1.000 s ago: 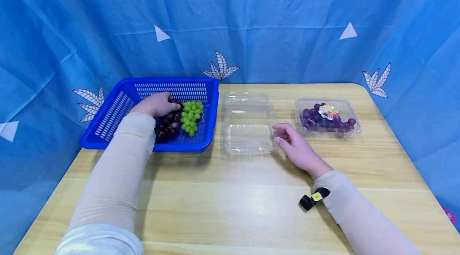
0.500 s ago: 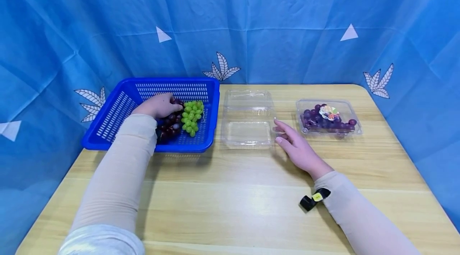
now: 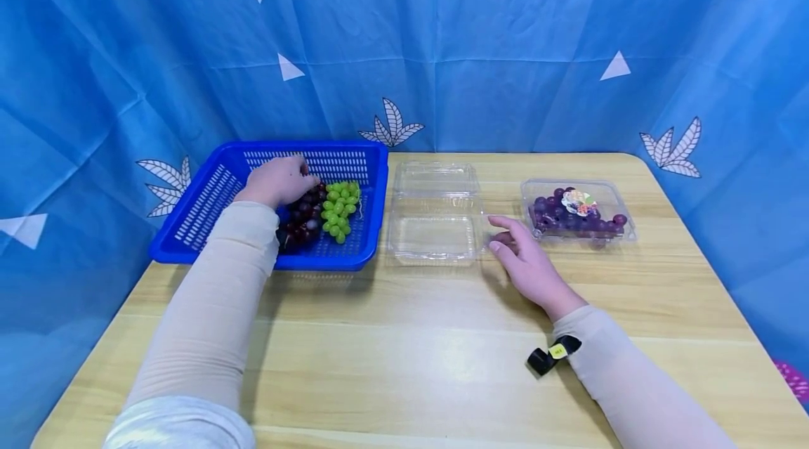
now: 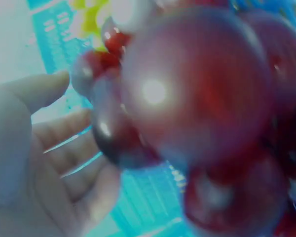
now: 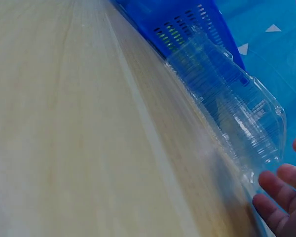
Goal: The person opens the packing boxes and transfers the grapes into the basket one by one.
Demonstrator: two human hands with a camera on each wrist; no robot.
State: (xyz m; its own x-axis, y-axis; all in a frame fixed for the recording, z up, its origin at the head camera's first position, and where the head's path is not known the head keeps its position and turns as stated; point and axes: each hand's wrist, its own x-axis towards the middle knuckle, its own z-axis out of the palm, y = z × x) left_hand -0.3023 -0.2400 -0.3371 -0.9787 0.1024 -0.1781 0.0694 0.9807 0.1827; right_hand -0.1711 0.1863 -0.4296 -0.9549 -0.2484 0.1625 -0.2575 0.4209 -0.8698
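In the head view, my left hand (image 3: 278, 180) reaches into a blue plastic basket (image 3: 377, 224) and grips the upper end of a bunch of dark red grapes (image 3: 303, 218). Large blurred red grapes (image 4: 197, 94) fill the left wrist view, thumb and fingers curved at their side. Beside them in the basket lies a bunch of green grapes (image 3: 340, 209). My right hand (image 3: 527, 263) rests relaxed by the right edge of a clear plastic clamshell box (image 3: 436, 238), fingers loosely bent and holding nothing. The box lies unfolded, lid towards the back, with nothing in it.
A closed clear clamshell box (image 3: 609, 199) of purple grapes, with a round fruit sticker (image 3: 578, 202), stands at the right on the wooden table (image 3: 404, 358). Behind the table hangs a blue patterned curtain (image 3: 493, 83). A black strap (image 3: 553, 355) sits on the right wrist.
The unfolded clear box has shifted slightly away and straightened. My left hand has risen a little at the dark grapes. My right fingers have drawn slightly back from the box edge.
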